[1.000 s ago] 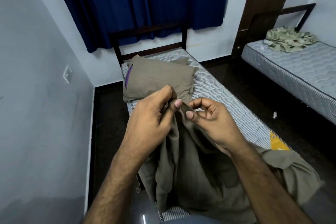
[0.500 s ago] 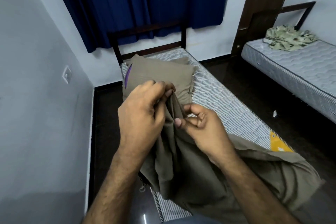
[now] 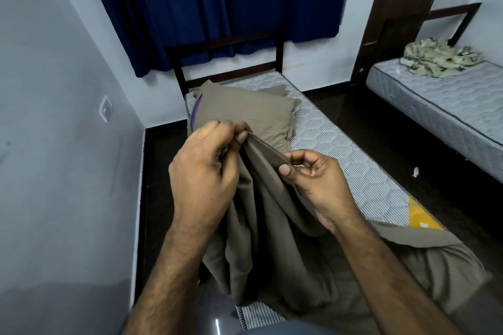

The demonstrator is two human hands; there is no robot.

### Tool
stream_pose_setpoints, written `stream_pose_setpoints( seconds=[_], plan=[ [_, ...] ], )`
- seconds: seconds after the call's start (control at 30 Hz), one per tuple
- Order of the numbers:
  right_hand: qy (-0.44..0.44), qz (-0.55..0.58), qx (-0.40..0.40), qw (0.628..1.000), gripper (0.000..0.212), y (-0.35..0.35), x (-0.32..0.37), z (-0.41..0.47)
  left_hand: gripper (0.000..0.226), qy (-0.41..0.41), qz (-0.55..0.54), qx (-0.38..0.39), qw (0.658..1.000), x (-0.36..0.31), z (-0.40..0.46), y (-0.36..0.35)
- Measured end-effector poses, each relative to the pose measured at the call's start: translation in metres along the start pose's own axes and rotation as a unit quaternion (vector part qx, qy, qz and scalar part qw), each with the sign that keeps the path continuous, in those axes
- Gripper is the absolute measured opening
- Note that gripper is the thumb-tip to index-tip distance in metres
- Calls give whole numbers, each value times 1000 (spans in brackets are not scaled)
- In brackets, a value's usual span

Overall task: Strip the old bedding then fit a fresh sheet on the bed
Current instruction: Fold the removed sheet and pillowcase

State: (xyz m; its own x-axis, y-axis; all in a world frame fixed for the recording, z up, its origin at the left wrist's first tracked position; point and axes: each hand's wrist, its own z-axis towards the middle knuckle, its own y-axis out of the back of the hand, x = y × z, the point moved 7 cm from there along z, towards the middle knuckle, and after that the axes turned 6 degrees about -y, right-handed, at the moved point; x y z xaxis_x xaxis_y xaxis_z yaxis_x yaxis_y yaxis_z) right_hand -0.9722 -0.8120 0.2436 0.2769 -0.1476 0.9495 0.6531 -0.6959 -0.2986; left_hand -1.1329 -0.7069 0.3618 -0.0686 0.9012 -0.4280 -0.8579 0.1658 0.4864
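Both hands pinch the olive-brown cotton sheet (image 3: 272, 226) hem: left hand (image 3: 202, 171) far-left, right hand (image 3: 317, 181) near-right; hem runs taut between.

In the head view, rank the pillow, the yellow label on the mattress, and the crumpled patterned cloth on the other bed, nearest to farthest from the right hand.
From the right hand:
1. Pillow, just beyond it, toward the headboard.
2. Yellow label, to its right at the mattress edge.
3. Crumpled patterned cloth, far right on the other bed.
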Motion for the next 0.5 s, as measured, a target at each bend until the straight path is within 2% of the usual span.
stream_pose_setpoints(
  seconds=[0.1, 0.23, 0.37, 0.5],
  plan=[
    [9, 9, 9, 1000, 29, 4, 7, 3, 17, -4, -5, -8, 1000, -4, 0, 2],
    [-49, -14, 47, 998, 34, 1, -7, 7, 14, 5, -13, -31, 999, -3, 1, 5],
    [-82, -45, 44, 995, 31, 5, -23, 6, 13, 8, -30, -37, 999, -3, 2, 10],
    [-70, -64, 28, 995, 28, 7, -25, 8, 13, 14, -31, -43, 999, -2, 1, 11]
  ],
)
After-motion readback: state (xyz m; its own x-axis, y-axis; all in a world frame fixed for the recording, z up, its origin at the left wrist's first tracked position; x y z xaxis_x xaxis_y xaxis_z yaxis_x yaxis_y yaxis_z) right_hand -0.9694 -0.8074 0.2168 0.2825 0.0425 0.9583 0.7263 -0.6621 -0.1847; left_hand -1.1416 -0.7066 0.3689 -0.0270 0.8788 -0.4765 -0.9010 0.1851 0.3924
